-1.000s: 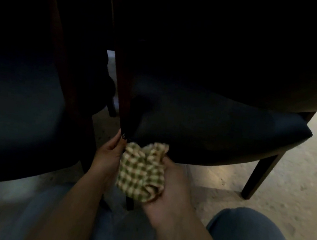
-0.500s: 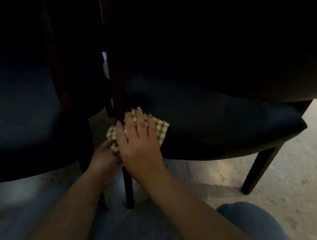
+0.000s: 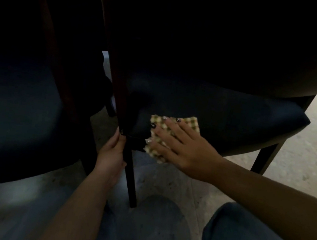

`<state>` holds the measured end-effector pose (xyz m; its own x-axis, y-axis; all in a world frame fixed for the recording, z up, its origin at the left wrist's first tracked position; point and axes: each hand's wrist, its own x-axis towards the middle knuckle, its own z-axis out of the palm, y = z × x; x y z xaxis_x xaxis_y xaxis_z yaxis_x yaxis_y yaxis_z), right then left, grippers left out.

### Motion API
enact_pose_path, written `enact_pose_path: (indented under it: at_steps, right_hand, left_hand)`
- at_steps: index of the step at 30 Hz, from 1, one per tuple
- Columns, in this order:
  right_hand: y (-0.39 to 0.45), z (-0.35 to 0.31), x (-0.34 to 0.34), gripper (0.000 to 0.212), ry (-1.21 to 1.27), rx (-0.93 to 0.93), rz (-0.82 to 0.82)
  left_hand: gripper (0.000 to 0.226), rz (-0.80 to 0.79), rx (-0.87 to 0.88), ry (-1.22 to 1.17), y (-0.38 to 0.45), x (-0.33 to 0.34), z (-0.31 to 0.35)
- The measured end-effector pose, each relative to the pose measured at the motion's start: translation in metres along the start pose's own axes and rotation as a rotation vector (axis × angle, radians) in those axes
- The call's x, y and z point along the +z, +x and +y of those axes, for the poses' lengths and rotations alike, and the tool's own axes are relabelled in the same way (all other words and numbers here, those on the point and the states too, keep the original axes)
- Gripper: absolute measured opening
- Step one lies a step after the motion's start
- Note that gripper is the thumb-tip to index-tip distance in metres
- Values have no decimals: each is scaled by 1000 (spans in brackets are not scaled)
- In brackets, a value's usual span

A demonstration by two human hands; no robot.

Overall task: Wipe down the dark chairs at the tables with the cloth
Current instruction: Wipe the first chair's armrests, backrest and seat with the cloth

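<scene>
Change: half a second ago the right hand (image 3: 182,148) was pressing the cloth (image 3: 191,124) at the seat corner by the leg (image 3: 128,164); now it is sliding it away from the left hand (image 3: 112,154), along the seat (image 3: 234,117) front.
Meaning: the wiping stroke is going on; most of this seat is still waiting.
Right hand: lying open and flat, fingers spread on the cloth.
Left hand: closing around the leg, steadying the chair.
Cloth: lying under the right palm, on the seat's front edge.
Room: free seat is stretching beyond the right hand; the second chair (image 3: 14,112) is standing close beside the left hand.
</scene>
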<state>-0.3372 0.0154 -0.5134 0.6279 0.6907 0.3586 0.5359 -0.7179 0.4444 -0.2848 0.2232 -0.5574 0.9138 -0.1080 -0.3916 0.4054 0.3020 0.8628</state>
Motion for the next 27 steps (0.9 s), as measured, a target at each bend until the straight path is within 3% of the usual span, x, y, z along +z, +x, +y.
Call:
enact_pose_path:
  at_steps: [4, 8, 13, 16, 19, 21, 23, 27]
  right_hand:
    - [29, -28, 9, 40, 22, 238, 110]
    - [57, -46, 14, 51, 22, 393, 78]
    - [23, -31, 16, 43, 9, 213, 98]
    - [-15, -6, 13, 44, -22, 99, 73]
    - [-41, 12, 12, 47, -16, 193, 71]
    - [-44, 10, 15, 50, -5, 268, 80]
    - [-33, 0, 18, 48, 10, 349, 158]
    - [5, -30, 24, 40, 35, 421, 268]
  left_hand:
    - [34, -10, 3, -4, -2, 1, 0]
    - [33, -9, 23, 27, -6, 5, 3]
    - [36, 169, 86, 223, -12, 22, 3]
    - [40, 305, 67, 116, -28, 30, -1]
    - [25, 157, -130, -188, -41, 40, -1]
    - [39, 62, -211, -355, -45, 46, 5]
    - [52, 23, -216, -362, -44, 49, 10]
    - [54, -102, -225, -371, -42, 53, 9]
